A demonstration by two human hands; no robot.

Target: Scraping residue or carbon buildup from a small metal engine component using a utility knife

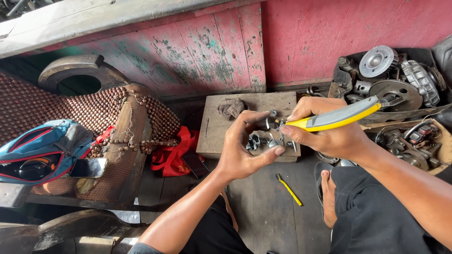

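Here, your left hand [242, 150] curls thumb and fingers around a small metal part [263, 138] above the wooden block [221, 127], while your right hand [325, 131] grips yellow-handled pliers [339, 116]. Keep the part braced and the pliers' tip steady, turning gently.

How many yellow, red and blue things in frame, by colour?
Yellow: 2, the pliers in the right hand and the small tool on the floor
Red: 1, the cloth
Blue: 1, the bag
Total: 4
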